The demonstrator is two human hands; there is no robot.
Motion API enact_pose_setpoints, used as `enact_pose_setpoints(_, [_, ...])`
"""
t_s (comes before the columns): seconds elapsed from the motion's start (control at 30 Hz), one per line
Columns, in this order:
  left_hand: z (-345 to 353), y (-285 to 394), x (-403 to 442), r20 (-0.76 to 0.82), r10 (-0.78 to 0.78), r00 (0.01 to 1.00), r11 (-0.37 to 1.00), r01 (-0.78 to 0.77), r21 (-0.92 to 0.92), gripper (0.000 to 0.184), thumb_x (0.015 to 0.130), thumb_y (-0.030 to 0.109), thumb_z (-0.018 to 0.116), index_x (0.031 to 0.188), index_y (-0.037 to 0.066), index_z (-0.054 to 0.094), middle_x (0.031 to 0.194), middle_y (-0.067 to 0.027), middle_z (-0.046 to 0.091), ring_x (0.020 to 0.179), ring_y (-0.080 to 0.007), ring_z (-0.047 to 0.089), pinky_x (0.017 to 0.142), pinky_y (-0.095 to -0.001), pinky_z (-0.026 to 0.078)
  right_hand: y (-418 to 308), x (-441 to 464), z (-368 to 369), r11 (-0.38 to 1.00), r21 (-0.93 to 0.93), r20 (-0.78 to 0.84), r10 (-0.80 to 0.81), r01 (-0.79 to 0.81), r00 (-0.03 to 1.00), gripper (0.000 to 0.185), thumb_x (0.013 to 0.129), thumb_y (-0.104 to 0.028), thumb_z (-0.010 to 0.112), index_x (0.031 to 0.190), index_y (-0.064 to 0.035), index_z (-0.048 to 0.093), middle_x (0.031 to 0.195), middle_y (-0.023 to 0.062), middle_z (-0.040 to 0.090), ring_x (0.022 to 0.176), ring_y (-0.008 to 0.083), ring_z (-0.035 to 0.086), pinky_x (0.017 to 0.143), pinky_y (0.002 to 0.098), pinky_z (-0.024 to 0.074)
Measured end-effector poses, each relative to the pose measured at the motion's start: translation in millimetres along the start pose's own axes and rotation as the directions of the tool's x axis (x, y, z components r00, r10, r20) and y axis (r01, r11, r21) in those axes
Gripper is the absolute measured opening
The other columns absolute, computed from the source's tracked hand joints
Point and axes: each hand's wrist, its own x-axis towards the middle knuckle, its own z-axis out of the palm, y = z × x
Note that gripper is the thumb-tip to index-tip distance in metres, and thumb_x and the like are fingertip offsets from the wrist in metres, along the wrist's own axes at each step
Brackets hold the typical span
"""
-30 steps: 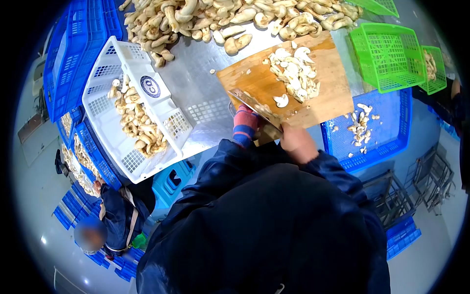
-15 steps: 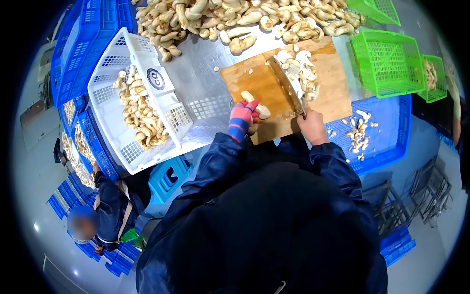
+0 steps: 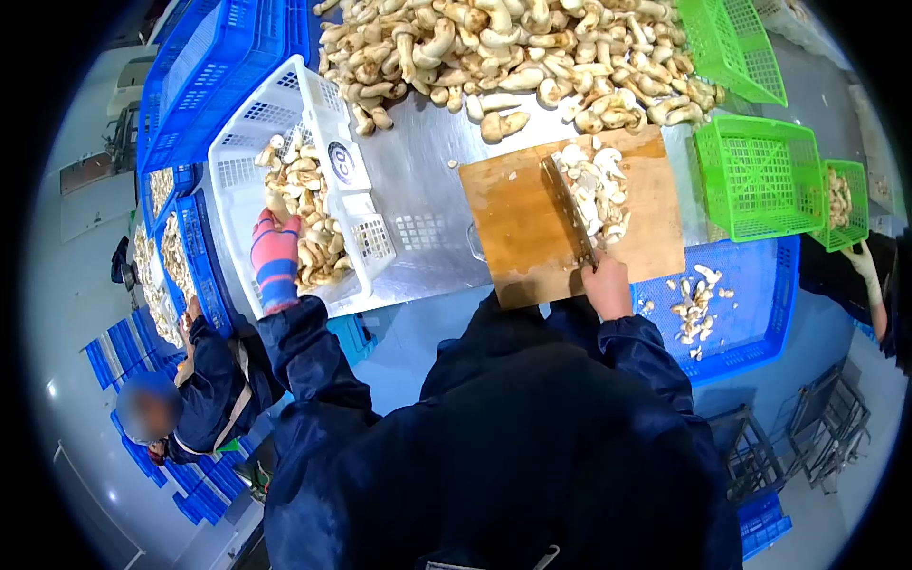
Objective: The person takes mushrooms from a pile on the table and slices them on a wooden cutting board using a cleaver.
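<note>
My left hand (image 3: 275, 249), in a pink and blue striped glove, is over the white basket (image 3: 353, 204). A mushroom (image 3: 276, 205) shows between its fingertips, above the whole mushrooms (image 3: 302, 180) in that basket. My bare right hand (image 3: 606, 283) grips the handle of a knife (image 3: 572, 211). The blade rests on the wooden board (image 3: 513, 218), along the left side of a heap of sliced mushrooms (image 3: 598, 185).
A large pile of mushrooms (image 3: 532, 57) lies at the table's back. Green baskets (image 3: 760, 180) stand right. A blue tray (image 3: 750, 332) with mushroom pieces sits below the board's right side. Blue crates (image 3: 214, 85) are at left. One person (image 3: 214, 380) is lower left, another's arm (image 3: 869, 275) far right.
My left hand has moved from the board leftward to the white basket with a mushroom. The knife, earlier at the board's lower left edge, now stands beside the slices. The view has shifted.
</note>
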Motion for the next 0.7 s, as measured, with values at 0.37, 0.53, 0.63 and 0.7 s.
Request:
enact_pose_setpoints(0.37, [214, 229, -27, 0.268, 0.646, 0.715, 0.762, -0.627, -0.164, 0.051, 0.071, 0.026, 0.067, 0.116, 0.007, 0.053, 0.116, -0.0152, 0.052, 0.107, -0.0322, 0.050, 0.091, -0.0384, 0.041, -1, -4, 1, 0.999, 0.034, -0.045, -0.023, 0.025, 0.999, 0.023, 0.072, -0.010, 0.053, 0.092, -0.0010, 0.060, 0.075, 0.0261, 0.059, 0.073, 0.0415, 0.058, 0.071, 0.0470, 0.0474])
enact_pose_setpoints(0.53, [227, 222, -24, 0.264, 0.682, 0.682, 0.726, -0.584, -0.364, 0.044, 0.069, 0.021, 0.069, 0.108, 0.006, 0.056, 0.111, -0.0165, 0.053, 0.102, -0.0360, 0.051, 0.087, -0.0404, 0.043, -4, -6, 2, 0.998, 0.065, -0.050, 0.002, 0.002, 0.999, 0.021, 0.073, -0.010, 0.052, 0.091, -0.0014, 0.060, 0.075, 0.0264, 0.059, 0.072, 0.0418, 0.058, 0.071, 0.0474, 0.0471])
enact_pose_setpoints(0.63, [188, 204, -52, 0.331, 0.700, 0.633, 0.712, -0.581, -0.394, 0.040, 0.075, 0.029, 0.066, 0.106, 0.004, 0.058, 0.106, -0.0190, 0.055, 0.098, -0.0333, 0.053, 0.085, -0.0386, 0.043, -1, -3, 2, 0.999, 0.048, -0.051, -0.019, 0.021, 0.999, 0.022, 0.073, -0.011, 0.053, 0.091, -0.0011, 0.061, 0.076, 0.0268, 0.059, 0.073, 0.0418, 0.058, 0.072, 0.0472, 0.0469])
enact_pose_setpoints(0.7, [197, 176, -85, 0.525, 0.606, 0.598, 0.783, -0.332, -0.526, 0.040, 0.077, 0.031, 0.064, 0.105, 0.003, 0.058, 0.098, -0.0187, 0.057, 0.093, -0.0315, 0.056, 0.082, -0.0372, 0.044, 1, -3, 1, 0.999, 0.046, -0.034, -0.028, 0.029, 0.999, 0.023, 0.073, -0.011, 0.052, 0.092, -0.0003, 0.060, 0.076, 0.0269, 0.058, 0.075, 0.0422, 0.057, 0.072, 0.0470, 0.0463])
